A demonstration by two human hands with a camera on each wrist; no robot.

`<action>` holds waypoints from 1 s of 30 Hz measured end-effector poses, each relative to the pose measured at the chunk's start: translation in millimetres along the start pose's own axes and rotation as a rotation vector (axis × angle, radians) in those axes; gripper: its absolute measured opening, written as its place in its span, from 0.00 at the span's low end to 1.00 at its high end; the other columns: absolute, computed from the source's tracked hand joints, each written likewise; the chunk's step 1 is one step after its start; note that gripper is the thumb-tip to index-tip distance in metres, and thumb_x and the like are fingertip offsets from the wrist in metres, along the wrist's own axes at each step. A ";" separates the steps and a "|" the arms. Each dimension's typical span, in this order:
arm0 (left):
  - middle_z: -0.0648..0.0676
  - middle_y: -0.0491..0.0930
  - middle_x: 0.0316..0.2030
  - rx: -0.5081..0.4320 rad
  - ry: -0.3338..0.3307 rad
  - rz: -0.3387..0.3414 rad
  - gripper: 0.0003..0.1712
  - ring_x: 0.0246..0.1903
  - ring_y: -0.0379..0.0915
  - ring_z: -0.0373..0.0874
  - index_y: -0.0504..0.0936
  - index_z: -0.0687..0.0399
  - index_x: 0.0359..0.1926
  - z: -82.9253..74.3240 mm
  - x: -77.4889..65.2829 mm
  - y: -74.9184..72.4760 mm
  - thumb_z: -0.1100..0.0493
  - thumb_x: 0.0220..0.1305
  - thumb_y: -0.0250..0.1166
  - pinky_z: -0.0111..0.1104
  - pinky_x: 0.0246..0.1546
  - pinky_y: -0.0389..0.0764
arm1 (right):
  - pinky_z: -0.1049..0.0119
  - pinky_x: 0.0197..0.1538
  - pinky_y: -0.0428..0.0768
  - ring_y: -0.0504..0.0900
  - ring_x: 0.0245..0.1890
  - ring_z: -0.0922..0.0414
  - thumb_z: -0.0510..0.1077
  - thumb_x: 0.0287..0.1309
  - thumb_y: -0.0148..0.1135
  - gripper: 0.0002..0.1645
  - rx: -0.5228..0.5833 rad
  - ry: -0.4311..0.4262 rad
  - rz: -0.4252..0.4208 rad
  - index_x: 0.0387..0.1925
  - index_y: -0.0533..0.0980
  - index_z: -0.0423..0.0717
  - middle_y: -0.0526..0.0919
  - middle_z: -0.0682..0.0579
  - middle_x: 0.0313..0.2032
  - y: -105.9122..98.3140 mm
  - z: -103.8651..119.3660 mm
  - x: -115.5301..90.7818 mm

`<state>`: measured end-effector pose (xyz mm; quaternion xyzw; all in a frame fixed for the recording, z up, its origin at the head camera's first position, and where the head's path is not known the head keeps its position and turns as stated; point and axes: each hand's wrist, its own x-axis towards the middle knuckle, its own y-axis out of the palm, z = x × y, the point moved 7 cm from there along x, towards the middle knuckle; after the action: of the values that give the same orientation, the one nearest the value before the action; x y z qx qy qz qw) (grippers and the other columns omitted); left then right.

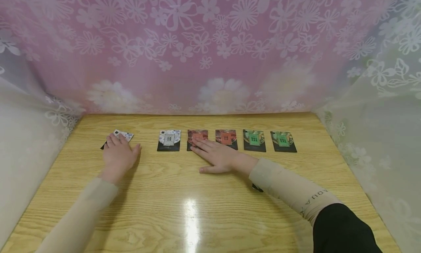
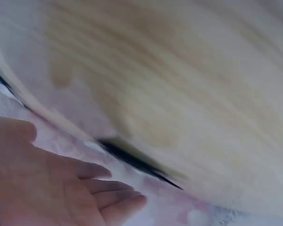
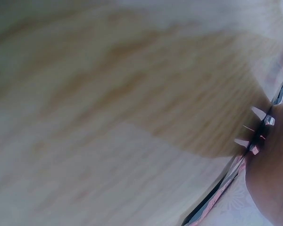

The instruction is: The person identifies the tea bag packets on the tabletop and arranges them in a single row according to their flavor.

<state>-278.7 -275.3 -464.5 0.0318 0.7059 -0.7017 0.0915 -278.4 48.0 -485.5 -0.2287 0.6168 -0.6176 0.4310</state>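
A row of small printed packets runs across the table. At its left end, a white-and-black packet [image 1: 127,135] lies turned at an angle, partly covered by my left hand [image 1: 119,156]; the left wrist view shows that hand's straight fingers [image 2: 120,193] beside a thin dark packet edge [image 2: 139,163]. A second white-and-black packet [image 1: 169,140] lies straight, between the two hands. My right hand [image 1: 219,158] is spread low with straight fingers. Its fingertips overlap one red-and-black packet [image 1: 197,133], and the back of the hand covers the lower part of another red-and-black packet [image 1: 227,134].
Two green-and-black packets [image 1: 254,140] continue the row on the right. The wooden table [image 1: 158,202] ends at a pink flowered curtain [image 1: 204,63] at the back, with pale curtains [image 1: 378,136] along both sides.
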 end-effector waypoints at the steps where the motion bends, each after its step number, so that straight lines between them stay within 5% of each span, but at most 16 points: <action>1: 0.90 0.43 0.75 0.005 0.021 -0.030 0.52 0.77 0.42 0.83 0.45 0.88 0.77 3.8 0.3 -1.7 0.38 0.85 0.41 0.65 0.79 0.58 | 0.50 0.88 0.47 0.34 0.88 0.52 0.78 0.76 0.39 0.54 -0.002 -0.001 0.000 0.87 0.35 0.58 0.29 0.52 0.87 -0.2 0.1 0.1; 5: 0.88 0.48 0.75 0.009 0.167 -0.118 0.49 0.77 0.44 0.82 0.50 0.86 0.77 20.7 0.9 -10.1 0.41 0.85 0.47 0.68 0.78 0.56 | 0.51 0.88 0.47 0.33 0.88 0.52 0.78 0.77 0.38 0.54 -0.013 -0.003 0.002 0.87 0.35 0.58 0.29 0.52 0.87 -0.5 0.3 0.6; 14: 0.78 0.44 0.81 -0.059 0.459 -0.049 0.44 0.82 0.38 0.74 0.47 0.72 0.83 61.6 -0.6 -9.1 0.42 0.86 0.47 0.64 0.82 0.47 | 0.50 0.88 0.46 0.34 0.88 0.51 0.77 0.77 0.39 0.54 -0.001 -0.002 0.001 0.87 0.36 0.57 0.30 0.51 0.87 -1.6 1.0 -0.8; 21: 0.71 0.52 0.82 -0.044 0.671 -0.195 0.39 0.84 0.44 0.64 0.55 0.65 0.83 63.7 -18.4 0.0 0.49 0.84 0.53 0.26 0.83 0.24 | 0.50 0.88 0.47 0.35 0.88 0.51 0.77 0.77 0.39 0.54 -0.005 -0.004 0.004 0.87 0.36 0.57 0.30 0.51 0.87 -0.3 0.6 -1.2; 24: 0.70 0.49 0.84 -0.081 0.671 -0.158 0.39 0.85 0.41 0.64 0.54 0.61 0.84 61.0 -18.4 6.7 0.48 0.84 0.53 0.26 0.83 0.23 | 0.51 0.88 0.47 0.34 0.88 0.51 0.77 0.77 0.38 0.54 -0.007 0.000 0.003 0.87 0.36 0.58 0.30 0.51 0.87 0.3 0.1 -0.7; 30: 0.70 0.37 0.85 -0.142 0.543 0.016 0.46 0.84 0.34 0.69 0.40 0.56 0.87 56.5 -8.1 17.9 0.40 0.85 0.48 0.56 0.86 0.40 | 0.52 0.88 0.46 0.33 0.88 0.52 0.78 0.77 0.37 0.54 -0.017 -0.002 0.001 0.87 0.35 0.58 0.29 0.52 0.87 0.7 -0.3 0.0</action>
<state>-262.8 -330.7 -480.6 0.2176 0.7516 -0.6157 -0.0935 -278.5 48.2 -486.2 -0.2327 0.6219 -0.6120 0.4297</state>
